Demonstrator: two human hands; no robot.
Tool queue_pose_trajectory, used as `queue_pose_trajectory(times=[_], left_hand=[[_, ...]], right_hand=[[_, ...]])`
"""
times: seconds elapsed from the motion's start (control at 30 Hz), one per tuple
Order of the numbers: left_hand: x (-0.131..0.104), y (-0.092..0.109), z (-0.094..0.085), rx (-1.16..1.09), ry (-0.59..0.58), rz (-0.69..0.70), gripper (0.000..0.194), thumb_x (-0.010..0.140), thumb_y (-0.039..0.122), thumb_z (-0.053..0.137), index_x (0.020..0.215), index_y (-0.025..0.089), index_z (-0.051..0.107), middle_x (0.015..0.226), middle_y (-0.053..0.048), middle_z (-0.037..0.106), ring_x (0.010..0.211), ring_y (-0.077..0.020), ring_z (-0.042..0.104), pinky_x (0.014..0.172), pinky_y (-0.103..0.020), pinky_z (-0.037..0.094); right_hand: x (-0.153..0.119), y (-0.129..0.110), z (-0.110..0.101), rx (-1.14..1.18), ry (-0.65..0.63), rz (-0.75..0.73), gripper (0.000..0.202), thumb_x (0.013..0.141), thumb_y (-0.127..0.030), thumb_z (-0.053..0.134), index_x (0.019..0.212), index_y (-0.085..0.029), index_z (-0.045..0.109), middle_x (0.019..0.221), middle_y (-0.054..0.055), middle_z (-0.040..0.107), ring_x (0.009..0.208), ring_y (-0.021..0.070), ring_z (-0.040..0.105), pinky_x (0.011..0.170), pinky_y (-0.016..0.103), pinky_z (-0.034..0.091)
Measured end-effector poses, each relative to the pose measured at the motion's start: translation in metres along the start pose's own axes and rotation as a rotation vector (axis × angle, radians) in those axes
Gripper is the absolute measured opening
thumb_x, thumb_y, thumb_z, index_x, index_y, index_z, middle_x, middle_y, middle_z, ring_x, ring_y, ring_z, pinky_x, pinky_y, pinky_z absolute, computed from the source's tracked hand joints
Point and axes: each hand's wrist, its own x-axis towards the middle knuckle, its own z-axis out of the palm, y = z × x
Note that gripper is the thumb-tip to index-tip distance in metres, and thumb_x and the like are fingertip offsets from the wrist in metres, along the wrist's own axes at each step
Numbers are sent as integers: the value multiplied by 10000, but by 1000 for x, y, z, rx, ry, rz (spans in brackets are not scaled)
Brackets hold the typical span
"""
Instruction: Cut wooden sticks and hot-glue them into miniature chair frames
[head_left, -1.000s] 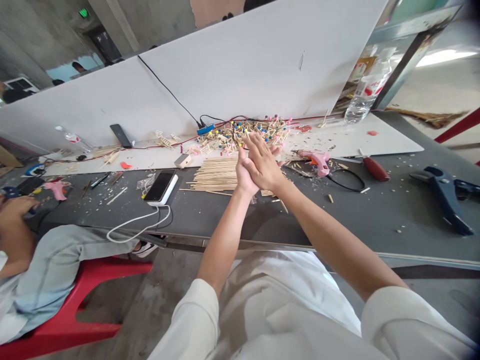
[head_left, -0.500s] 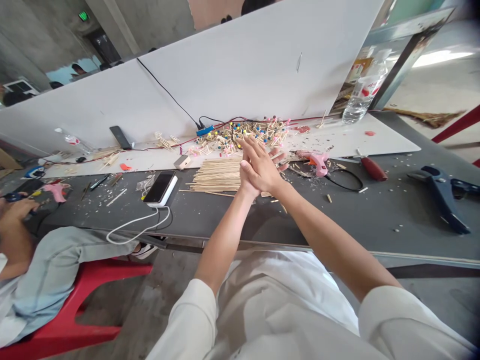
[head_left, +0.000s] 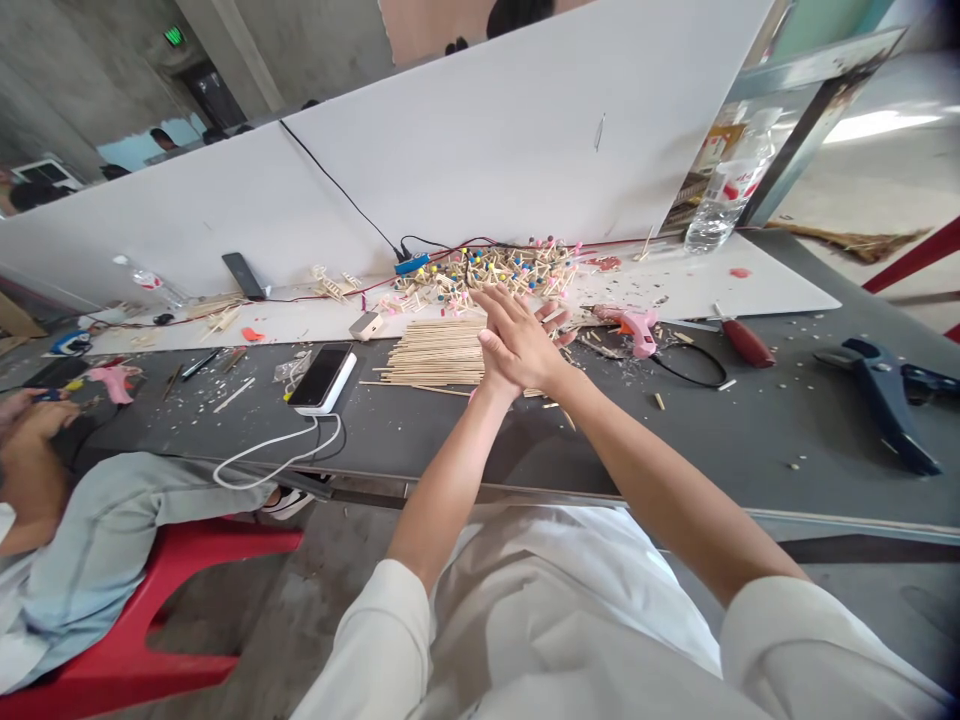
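My right hand [head_left: 523,342] lies across my left hand [head_left: 553,318], the two palms pressed together. Stretched fingers show on both: the right ones point up and left, while the left fingertips poke out on the right side. Most of the left palm is hidden, and I see nothing held. Under and left of the hands is a row of thin wooden sticks [head_left: 431,352] on the dark table. Just behind them lies a heap of small stick pieces with coloured ball tips [head_left: 499,272]. A pink glue gun [head_left: 637,330] rests to the right.
On the right are a red-handled tool [head_left: 748,342], a dark blue cutter [head_left: 885,400] and a water bottle [head_left: 731,190]. A phone on a white block [head_left: 324,380] with a cable lies left. Another person's hand [head_left: 45,415] works at far left. A white partition [head_left: 480,150] stands behind.
My hands stay pressed together in nearly the same spot, with the fingers shifted only slightly. The camera view has tilted a little. The other person's hands at far left have moved slightly.
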Motion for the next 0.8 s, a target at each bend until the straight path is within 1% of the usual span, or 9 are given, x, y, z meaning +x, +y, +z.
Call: queue_pose_trajectory(times=[0.07,0.1,0.23,0.3,0.37,0.47,0.6,0.7,0.8], left_hand=[[1,7,-7,-32,-97,-72,613,988,711,292,1345,322,604,1421,-87,619,1457,-314,486,1090,-564,500],[2,10,-10,-48,-116,-85,612,983,717,306,1285,297,634,1370,-104,647,1440,-328,503,1073,-582,505],[8,9,-18,-96,-96,-116,609,968,725,330,1113,246,677,1236,-119,700,1408,-347,533,1056,-602,508],[10,5,-19,-130,-127,-115,632,968,723,292,1065,233,680,1194,-126,711,1387,-347,553,1052,-600,510],[10,2,-19,-153,-163,-108,648,968,713,268,1048,221,681,1154,-140,721,1347,-350,588,1039,-584,522],[9,2,-20,-128,-104,-92,642,975,689,295,1107,193,681,1113,-164,732,1233,-349,665,991,-526,555],[12,6,-24,-115,38,-122,625,1004,648,306,1179,167,664,1101,-183,733,992,-299,744,887,-451,590],[15,7,-26,-156,73,-133,584,1019,615,320,1139,166,673,1030,-158,736,793,-229,726,800,-383,589],[18,9,-28,-212,56,-118,568,1030,596,319,1018,162,685,911,-125,724,659,-170,664,702,-303,565]], right_hand=[[1,7,-1,-9,-9,34,779,1028,-696,140,1630,-241,334,1669,104,365,1583,332,211,1247,605,225],[2,10,0,-20,-22,52,771,1032,-687,148,1622,-235,354,1649,112,400,1574,350,230,1234,623,239],[1,16,5,-58,-102,91,760,1037,-673,191,1580,-201,435,1546,149,530,1520,419,327,1178,686,281],[2,17,5,-30,-103,92,756,1038,-673,190,1569,-204,453,1515,149,564,1481,414,401,1168,688,299],[3,17,2,54,-76,108,765,1030,-697,199,1568,-215,453,1480,143,600,1409,390,505,1152,653,358],[5,17,-7,236,-10,223,778,1014,-733,230,1564,-231,456,1379,132,678,1238,338,656,1077,555,485],[6,19,-17,411,75,372,759,1015,-732,229,1498,-232,533,1237,127,748,1068,294,730,902,459,588],[7,22,-17,415,84,347,667,1014,-680,348,1340,-199,675,1138,124,778,949,273,745,832,417,589],[7,24,-18,334,78,282,440,966,-521,546,1102,-183,794,1004,97,799,831,250,732,796,393,568]])
